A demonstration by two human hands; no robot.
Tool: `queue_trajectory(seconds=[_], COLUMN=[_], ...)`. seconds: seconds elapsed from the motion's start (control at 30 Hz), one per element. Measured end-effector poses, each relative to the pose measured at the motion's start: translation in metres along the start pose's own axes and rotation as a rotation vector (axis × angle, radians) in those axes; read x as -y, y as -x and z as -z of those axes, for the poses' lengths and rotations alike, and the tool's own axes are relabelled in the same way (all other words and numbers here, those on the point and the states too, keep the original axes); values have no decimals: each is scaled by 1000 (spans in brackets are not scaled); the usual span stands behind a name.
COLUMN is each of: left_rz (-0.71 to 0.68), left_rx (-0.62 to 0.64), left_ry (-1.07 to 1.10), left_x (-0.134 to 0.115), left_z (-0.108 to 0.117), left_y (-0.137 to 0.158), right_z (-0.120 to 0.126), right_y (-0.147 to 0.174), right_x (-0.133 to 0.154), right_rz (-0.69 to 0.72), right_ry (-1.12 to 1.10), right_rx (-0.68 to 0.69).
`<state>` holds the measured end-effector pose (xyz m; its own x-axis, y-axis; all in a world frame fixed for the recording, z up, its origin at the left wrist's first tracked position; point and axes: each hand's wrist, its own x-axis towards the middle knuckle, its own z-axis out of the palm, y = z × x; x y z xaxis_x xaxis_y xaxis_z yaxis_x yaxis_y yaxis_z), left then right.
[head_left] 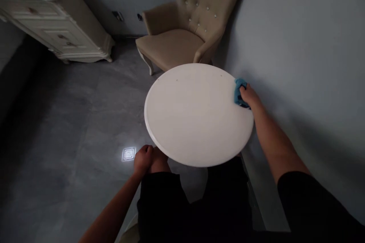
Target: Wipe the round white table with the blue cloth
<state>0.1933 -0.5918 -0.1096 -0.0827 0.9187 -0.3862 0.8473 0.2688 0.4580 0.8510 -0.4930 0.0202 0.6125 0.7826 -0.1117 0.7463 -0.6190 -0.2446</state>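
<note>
Blue cloth point(237, 93) sits right of the centre of the frame, on the right-hand edge of a round white table point(196, 121). The person's right hand point(249, 95) grips it, fingers closed around the bunched fabric, which shows darker patches along its lower part. The right arm reaches up to it from the lower right corner, bare below a black sleeve point(310, 197).

The left hand point(143, 159), below and left of the centre, is curled into a loose fist and rests on the person's bare left knee point(158, 161), just beside the lower left rim of the table. Black shorts point(159, 201) cover the thighs at the bottom of the frame.

The tabletop fills the middle of the frame, pale and smooth, with a few small dark specks near its far rim. Beyond it, at the top centre, stands a tan armchair point(173, 47) with a buttoned back and a pale curved front leg. A cream cabinet point(82, 26) with carved trim occupies the upper left. Grey floor point(74, 102) spreads across the left side, where a bright square patch of light point(129, 154) with a pattern inside lies near the left hand. A plain grey wall point(302, 45) takes up the upper right.
</note>
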Motion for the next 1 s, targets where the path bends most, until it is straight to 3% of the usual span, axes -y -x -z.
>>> queue_trajectory(seconds=[0.1, 0.23, 0.3, 0.4, 0.5, 0.57, 0.67, 0.83, 1.0], left_rz=[25, 65, 70, 66, 52, 47, 52, 31, -96], left_rx=[-4, -4, -9, -15, -29, -46, -57, -135, -157], left_ry=[35, 73, 85, 78, 48, 33, 20, 52, 307], left_x=[7, 15, 17, 17, 16, 14, 9, 0, -20], left_z=[3, 6, 7, 6, 7, 9, 13, 18, 8], left_y=[-2, -3, -3, 0, 6, 11, 20, 48, 92], right_z=[-1, -37, -62, -95, -117, -125, -126, -112, -97], right_y=[-51, -71, -55, 0, 82, 140, 221, 318, 359], right_x=[82, 211, 277, 361, 409, 415, 388, 285, 187], right_rz=[-108, 124, 317, 592, 795, 908, 1065, 1172, 1153], right_ry=[6, 99, 100, 61, 37, 30, 25, 4, -63], right_rx=[-1, -52, -3, 72, 118, 150, 187, 195, 129])
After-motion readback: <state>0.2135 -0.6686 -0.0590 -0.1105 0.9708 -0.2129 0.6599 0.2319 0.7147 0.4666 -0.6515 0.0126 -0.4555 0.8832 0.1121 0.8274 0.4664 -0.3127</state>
